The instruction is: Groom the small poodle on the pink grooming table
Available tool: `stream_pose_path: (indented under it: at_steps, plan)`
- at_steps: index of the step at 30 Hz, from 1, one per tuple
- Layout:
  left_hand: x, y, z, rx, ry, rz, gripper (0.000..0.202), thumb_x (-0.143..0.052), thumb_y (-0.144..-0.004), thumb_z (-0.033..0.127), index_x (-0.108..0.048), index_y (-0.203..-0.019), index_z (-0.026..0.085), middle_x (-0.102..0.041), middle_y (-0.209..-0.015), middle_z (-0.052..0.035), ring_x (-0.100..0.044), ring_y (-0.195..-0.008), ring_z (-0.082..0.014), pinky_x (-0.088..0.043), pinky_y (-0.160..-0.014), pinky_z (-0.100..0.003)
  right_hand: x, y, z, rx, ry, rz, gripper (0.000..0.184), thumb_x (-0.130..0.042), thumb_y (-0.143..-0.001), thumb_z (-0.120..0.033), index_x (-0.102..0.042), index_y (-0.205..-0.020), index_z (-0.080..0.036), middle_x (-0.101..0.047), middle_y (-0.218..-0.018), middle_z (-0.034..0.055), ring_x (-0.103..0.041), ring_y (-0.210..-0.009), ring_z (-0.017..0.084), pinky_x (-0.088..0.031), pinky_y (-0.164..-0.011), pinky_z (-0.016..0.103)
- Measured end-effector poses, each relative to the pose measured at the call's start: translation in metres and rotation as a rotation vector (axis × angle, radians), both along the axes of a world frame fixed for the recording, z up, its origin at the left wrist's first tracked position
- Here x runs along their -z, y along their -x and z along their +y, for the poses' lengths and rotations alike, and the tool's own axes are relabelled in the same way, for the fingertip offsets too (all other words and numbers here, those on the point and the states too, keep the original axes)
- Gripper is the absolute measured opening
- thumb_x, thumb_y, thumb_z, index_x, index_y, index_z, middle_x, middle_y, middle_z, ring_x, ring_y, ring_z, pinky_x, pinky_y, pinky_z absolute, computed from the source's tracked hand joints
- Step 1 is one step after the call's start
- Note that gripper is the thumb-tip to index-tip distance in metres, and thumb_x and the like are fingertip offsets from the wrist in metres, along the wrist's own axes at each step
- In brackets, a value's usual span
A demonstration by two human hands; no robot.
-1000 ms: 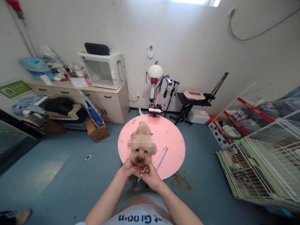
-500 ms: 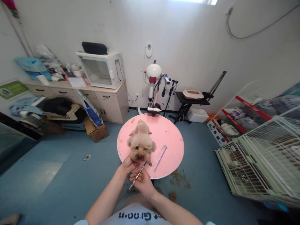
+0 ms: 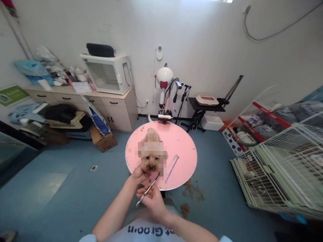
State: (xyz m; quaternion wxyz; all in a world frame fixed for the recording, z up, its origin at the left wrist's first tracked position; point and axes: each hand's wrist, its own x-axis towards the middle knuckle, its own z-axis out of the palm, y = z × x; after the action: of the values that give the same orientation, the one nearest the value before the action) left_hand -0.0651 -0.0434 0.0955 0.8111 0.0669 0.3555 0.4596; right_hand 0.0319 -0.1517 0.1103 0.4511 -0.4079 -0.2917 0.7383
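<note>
A small curly, light-brown dog (image 3: 151, 158) lies on the round pink grooming table (image 3: 185, 148), its head towards me. Fingers of my left hand (image 3: 138, 175) are closed under its chin, on the left side of the muzzle. In my right hand (image 3: 153, 199) is a pair of metal scissors (image 3: 147, 191), slanting up to the right. Their tips are beside the dog's lower face at the right; a blurred patch hides part of that spot. To the dog's right lies a comb (image 3: 172, 168) with a purple spine, touched by neither hand.
Loose hair clippings (image 3: 193, 190) lie on the floor below the table's right front edge. A white-domed dryer (image 3: 165, 75) stands behind the table. Wire cages (image 3: 275, 171) stand at the right. A cabinet (image 3: 118, 114) with a white glass-fronted box (image 3: 106, 74) is at the back left.
The dog's head has turned slightly and both its eyes now show. The scissors and my right hand have shifted a little, the handles lower and further left. My left hand still supports the chin.
</note>
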Motion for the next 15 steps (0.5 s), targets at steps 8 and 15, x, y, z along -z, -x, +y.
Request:
stream_pose_path:
  at_steps: [8,15]
  plan:
    - [0.009,-0.002,0.001,0.031,-0.063,-0.060,0.016,-0.061,-0.079,0.014,-0.059,-0.094,0.009,-0.060,-0.064,-0.0036,-0.047,-0.043,-0.0054,-0.031,-0.034,-0.012,-0.015,0.000,-0.008,-0.047,0.039,-0.007,0.057,-0.086,-0.047,-0.040,-0.045,-0.082,-0.021,-0.068,-0.081,0.0022,-0.067,-0.080,0.021,-0.048,-0.086,0.042]
    - [0.003,-0.001,0.002,0.031,-0.015,-0.044,0.009,-0.052,-0.084,0.014,-0.058,-0.082,0.007,-0.059,-0.063,-0.0060,-0.048,-0.044,-0.0071,-0.028,-0.035,-0.013,0.018,0.003,-0.009,0.003,-0.047,-0.083,0.046,-0.080,-0.056,-0.026,-0.044,-0.084,-0.021,-0.064,-0.081,0.0004,-0.065,-0.078,0.018,-0.049,-0.082,0.036]
